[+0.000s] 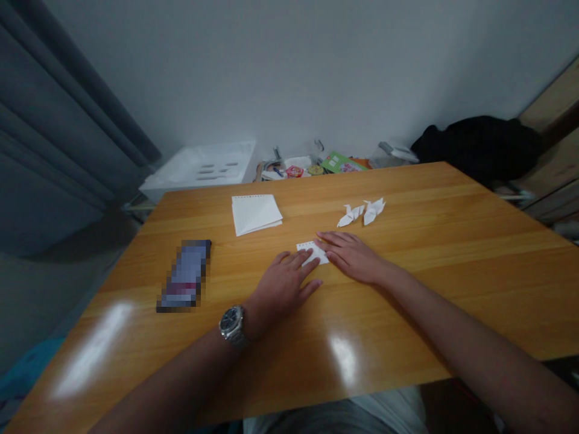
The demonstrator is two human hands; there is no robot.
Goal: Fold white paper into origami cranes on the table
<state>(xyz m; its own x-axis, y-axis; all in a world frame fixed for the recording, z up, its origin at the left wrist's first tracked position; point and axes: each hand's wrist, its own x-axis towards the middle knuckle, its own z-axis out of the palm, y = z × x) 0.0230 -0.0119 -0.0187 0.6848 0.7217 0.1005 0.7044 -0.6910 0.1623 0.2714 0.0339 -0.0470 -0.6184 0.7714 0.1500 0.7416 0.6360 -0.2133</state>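
A small folded piece of white paper lies flat on the wooden table, with a perforated edge along its far side. My left hand, with a metal watch on its wrist, rests over its left and near part, fingers spread. My right hand lies flat at its right edge, fingers stretched out towards the left and touching it. Part of the paper is hidden under the fingers. Just beyond my right hand stand two folded paper cranes, one on the left and one on the right.
A stack of white paper sheets lies at the back left. Nearer on the left is a phone, its screen blurred out. Behind the table are a white plastic tray, a green booklet among small items, and black cloth.
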